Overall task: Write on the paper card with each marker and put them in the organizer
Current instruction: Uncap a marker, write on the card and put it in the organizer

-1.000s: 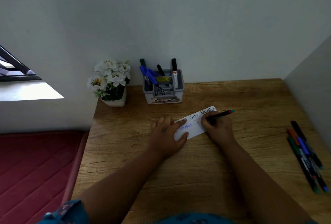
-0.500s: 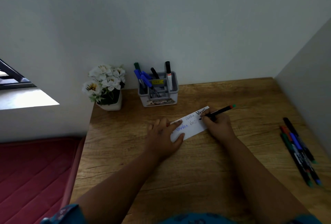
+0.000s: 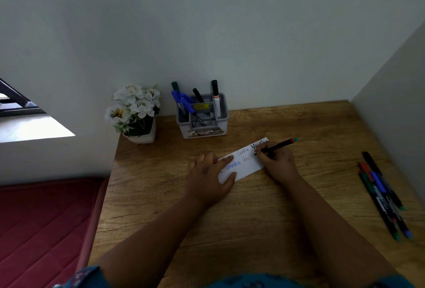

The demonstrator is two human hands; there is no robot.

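A white paper card (image 3: 247, 165) lies on the wooden desk (image 3: 253, 218), with words written on it in black, blue and green. My left hand (image 3: 210, 176) presses flat on the card's left end. My right hand (image 3: 277, 161) grips a black marker with a green end (image 3: 279, 145), its tip touching the card's right part. A grey organizer (image 3: 203, 122) stands at the back of the desk and holds several markers, blue, black and green. Several more markers (image 3: 383, 192) lie in a row at the desk's right side.
A white pot of white flowers (image 3: 135, 113) stands at the desk's back left corner. Walls close the desk at the back and the right (image 3: 391, 108). A red mattress (image 3: 41, 230) lies below the desk's left edge.
My right hand has shifted a little along the card while writing, and another letter shows in the lower line. My left hand stays on the card. The camera view drifted slightly.
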